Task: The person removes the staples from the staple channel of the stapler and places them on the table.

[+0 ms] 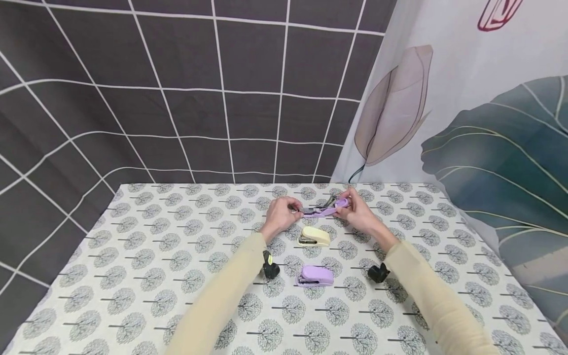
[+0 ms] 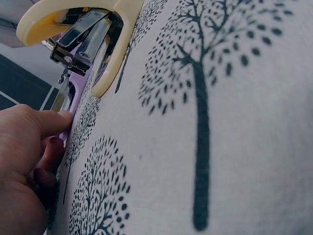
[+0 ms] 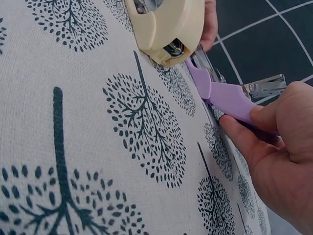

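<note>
Near the far side of the table, both hands hold a purple stapler (image 1: 327, 212) that lies opened out, its metal magazine exposed. My left hand (image 1: 280, 215) pinches the stapler's left end, with the thumb along the purple edge in the left wrist view. On the right end, my right hand (image 1: 360, 215) grips the purple body (image 3: 227, 99) between thumb and fingers; a metal part (image 3: 266, 86) sticks up beside the thumb. Just in front of the hands rests a pale yellow stapler (image 1: 317, 236). Closer to the viewer sits another purple stapler (image 1: 317, 276).
A white cloth with a tree print (image 1: 146, 276) covers the table. Black wrist camera mounts (image 1: 270, 266) hang by both sleeves. Behind the table hangs a dark gridded curtain (image 1: 186, 113), with a leaf-patterned curtain (image 1: 479, 162) at the right.
</note>
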Motion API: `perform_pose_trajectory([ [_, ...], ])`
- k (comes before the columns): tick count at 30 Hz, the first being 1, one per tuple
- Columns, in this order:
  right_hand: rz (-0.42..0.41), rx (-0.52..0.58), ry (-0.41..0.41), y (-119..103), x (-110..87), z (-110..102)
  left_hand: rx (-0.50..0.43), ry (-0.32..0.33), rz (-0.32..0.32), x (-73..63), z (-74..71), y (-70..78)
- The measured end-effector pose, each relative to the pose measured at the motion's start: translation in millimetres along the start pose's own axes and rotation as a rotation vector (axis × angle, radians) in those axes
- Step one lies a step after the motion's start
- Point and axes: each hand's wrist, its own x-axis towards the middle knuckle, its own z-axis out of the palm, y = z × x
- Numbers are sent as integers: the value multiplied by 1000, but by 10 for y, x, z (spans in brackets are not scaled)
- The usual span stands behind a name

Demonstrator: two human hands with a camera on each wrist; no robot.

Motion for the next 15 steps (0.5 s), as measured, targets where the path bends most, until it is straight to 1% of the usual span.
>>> perform_pose_trajectory([
  [2, 9, 26, 2, 4, 9, 2, -4, 0, -6, -1, -5, -1],
  [6, 9, 35, 1, 10, 26, 6, -1, 7, 5, 7, -14, -19],
  [7, 10, 23, 0, 9, 24, 6, 2, 7, 8, 9, -14, -25],
  [10, 46, -54, -4, -30, -27, -4, 12, 5, 24, 5, -16, -39],
  [12, 58, -143, 17, -101, -82, -13, 13, -2, 31, -1, -18, -38],
  [13, 53, -191, 45, -152, -111, -13, 12, -3, 34, -1, -19, -36],
  [15, 0, -246, 135, -268, -149, 5, 6, -5, 34, -1, -22, -31],
])
